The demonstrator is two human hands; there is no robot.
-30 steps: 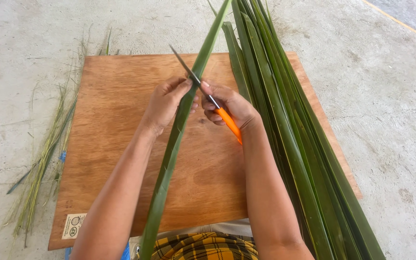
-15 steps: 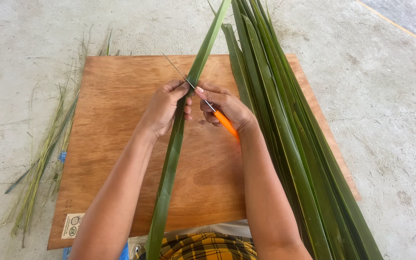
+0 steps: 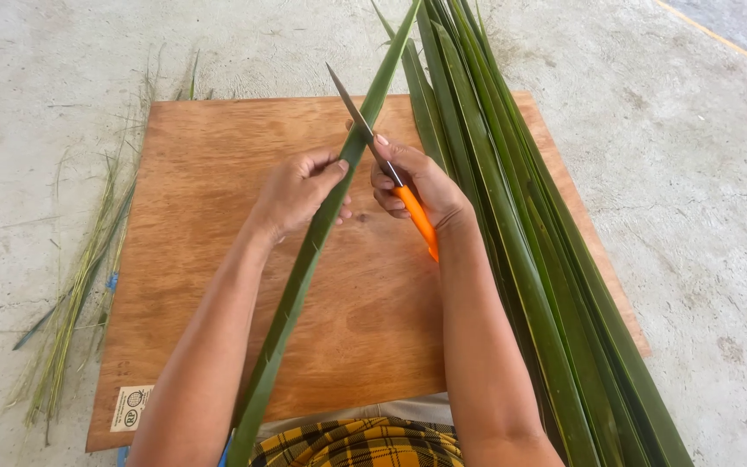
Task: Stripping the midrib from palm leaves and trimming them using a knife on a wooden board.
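A long green palm leaf (image 3: pixel 304 259) runs from my lap up across the wooden board (image 3: pixel 201 259). My left hand (image 3: pixel 297 192) pinches this leaf near its middle. My right hand (image 3: pixel 415 183) grips a knife with an orange handle (image 3: pixel 418 223). The knife's thin steel blade (image 3: pixel 352 108) points up and to the left and lies against the leaf just above my left thumb.
A thick pile of long green palm leaves (image 3: pixel 520 259) lies along the board's right side. Thin stripped leaf ribs and scraps (image 3: pixel 79 294) lie on the concrete floor (image 3: pixel 702 173) left of the board. Yellow checked cloth (image 3: pixel 365 441) covers my lap.
The knife blade has slid up along the leaf, away from me, and now shows its full length. My hands have stayed close together on the leaf.
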